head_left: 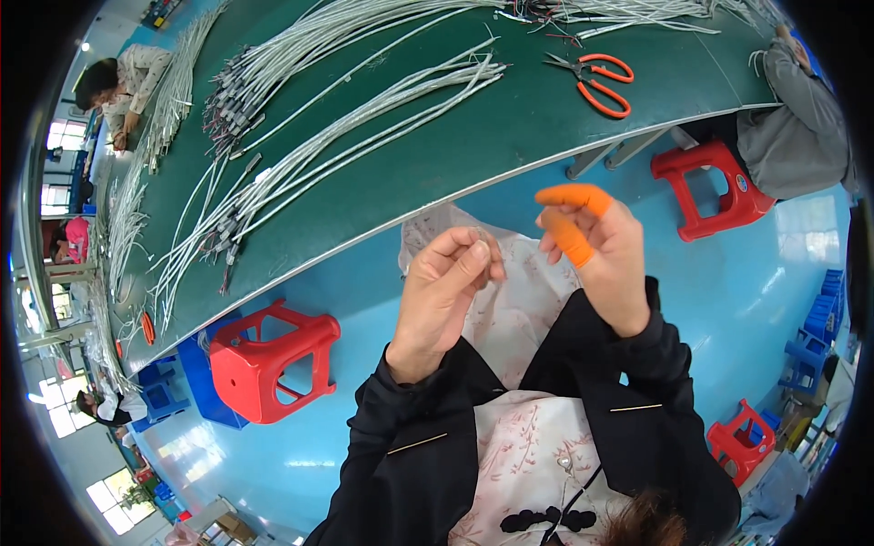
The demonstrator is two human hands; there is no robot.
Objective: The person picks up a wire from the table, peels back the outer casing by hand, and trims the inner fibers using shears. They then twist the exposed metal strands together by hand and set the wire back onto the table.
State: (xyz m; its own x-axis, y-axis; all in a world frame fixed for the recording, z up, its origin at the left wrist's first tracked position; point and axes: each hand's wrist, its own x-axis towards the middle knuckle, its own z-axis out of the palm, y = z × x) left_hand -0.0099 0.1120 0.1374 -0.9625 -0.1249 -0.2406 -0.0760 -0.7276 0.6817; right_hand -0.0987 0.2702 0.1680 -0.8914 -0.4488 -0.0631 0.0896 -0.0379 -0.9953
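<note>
My left hand is held over my lap, its thumb pressed to the bent fingers; whether something small sits in that pinch I cannot make out. To the right of it is my right hand, wearing orange finger covers on the thumb and index finger. Those two fingertips are apart, the thumb slightly blurred, and nothing shows between them. Both hands are off the green table, just on my side of its edge. On the table lies a bundle of white cables with dark connectors at their left ends.
Orange-handled scissors lie partly spread on the table. A larger cable pile is farther back. A red stool stands at left, and another at right beside a person in grey. More people are at far left.
</note>
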